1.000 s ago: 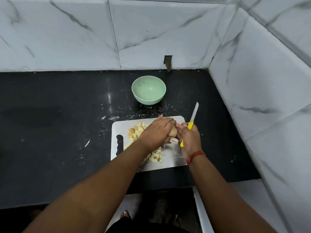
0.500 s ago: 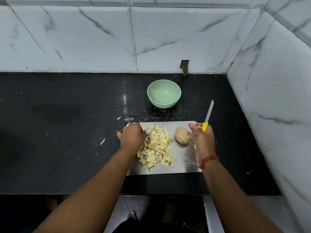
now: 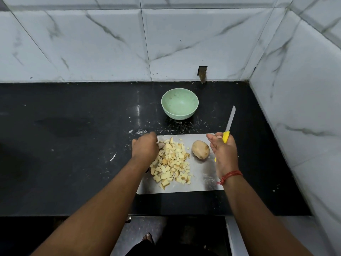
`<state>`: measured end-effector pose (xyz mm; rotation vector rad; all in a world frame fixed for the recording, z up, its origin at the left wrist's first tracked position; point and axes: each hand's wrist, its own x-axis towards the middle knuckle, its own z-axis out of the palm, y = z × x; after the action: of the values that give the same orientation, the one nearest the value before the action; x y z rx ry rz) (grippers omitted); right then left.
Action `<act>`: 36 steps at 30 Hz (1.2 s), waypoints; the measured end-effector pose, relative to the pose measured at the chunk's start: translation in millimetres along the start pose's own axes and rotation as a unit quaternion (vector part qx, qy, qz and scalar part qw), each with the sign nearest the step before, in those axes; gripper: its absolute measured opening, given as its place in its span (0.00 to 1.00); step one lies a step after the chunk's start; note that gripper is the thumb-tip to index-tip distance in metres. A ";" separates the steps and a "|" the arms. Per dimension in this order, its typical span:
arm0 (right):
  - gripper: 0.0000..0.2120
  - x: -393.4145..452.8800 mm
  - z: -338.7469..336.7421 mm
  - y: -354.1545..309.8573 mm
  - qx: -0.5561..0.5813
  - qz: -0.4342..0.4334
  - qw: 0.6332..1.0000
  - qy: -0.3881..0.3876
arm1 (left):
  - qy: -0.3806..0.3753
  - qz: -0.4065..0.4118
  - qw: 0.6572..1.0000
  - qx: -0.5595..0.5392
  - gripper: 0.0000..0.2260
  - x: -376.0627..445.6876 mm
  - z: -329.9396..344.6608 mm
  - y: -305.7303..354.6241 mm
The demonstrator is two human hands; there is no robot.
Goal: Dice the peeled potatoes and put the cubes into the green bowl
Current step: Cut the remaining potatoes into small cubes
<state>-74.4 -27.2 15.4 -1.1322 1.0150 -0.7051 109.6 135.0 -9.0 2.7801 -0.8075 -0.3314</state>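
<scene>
One whole potato [image 3: 200, 149] sits on the steel cutting board [image 3: 203, 180], right of centre toward the board's far edge, apart from the cube pile. Diced potato cubes [image 3: 172, 164] are heaped on the board's left half, running from its far edge almost to its near edge. Some cubes show brown edges.

Left hand [image 3: 144, 147] is at the board's far-left corner, knuckles up, fingers curled down against the left side of the pile. Looks like it's cupping cubes, but the fingertips are hidden, so can't tell whether it actually holds any.

Right hand [image 3: 224, 151] is over the board's right edge, just right of the potato and not touching it. It grips the yellow handle of a knife [image 3: 230, 120] between thumb and palm; the other fingers [image 3: 212, 138] extend loosely toward the far edge. Blade points away from the person, out past the board's far-right corner, over the black tabletop [image 3: 73, 145]. Red thread band [image 3: 229, 176] on the right wrist.

Green bowl [image 3: 180, 106] stands on the tabletop beyond the board's far edge, well apart from it, toward the back wall. No cubes in it, only specks inside. White scraps and crumbs litter the tabletop between bowl and board. Marble-pattern tiles [image 3: 184, 43] cover the back and right walls.
</scene>
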 end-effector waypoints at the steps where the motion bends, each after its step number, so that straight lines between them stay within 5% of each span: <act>1: 0.06 0.3 -0.2 -0.7 -0.003 -0.001 1.000 0.000 | -0.002 -0.001 1.000 0.003 0.10 0.6 -1.0 -0.1; 7: 0.06 -1.4 -2.3 -3.6 -0.002 -0.013 1.000 -0.004 | -0.055 -0.060 0.994 -0.073 0.02 2.0 -12.4 -13.9; 11: 0.07 -2.8 -1.2 -4.3 -0.011 -0.012 1.000 -0.008 | 0.009 -0.075 0.981 -0.178 0.10 -8.5 -15.2 -29.7; 14: 0.06 -5.4 2.2 -4.3 -0.014 -0.011 1.000 -0.018 | 0.067 -0.009 0.976 -0.207 0.07 -20.9 -11.0 -33.2; 19: 0.07 -10.5 6.0 -2.7 -0.026 -0.010 0.999 -0.023 | 0.089 0.181 0.979 -0.045 0.08 -34.2 7.1 -45.0; 27: 0.07 -12.4 3.7 -0.6 -0.031 -0.015 0.999 -0.019 | 0.158 0.130 0.979 -0.013 0.10 -46.3 12.9 -41.2; 36: 0.06 -15.9 -2.7 -0.4 -0.044 -0.016 0.999 -0.021 | 0.114 0.124 0.985 0.030 0.11 -46.1 17.2 -39.7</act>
<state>-83.3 -14.5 20.2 -1.2377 1.0016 -0.6651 86.6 190.3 -29.3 2.6647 -1.1019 0.0559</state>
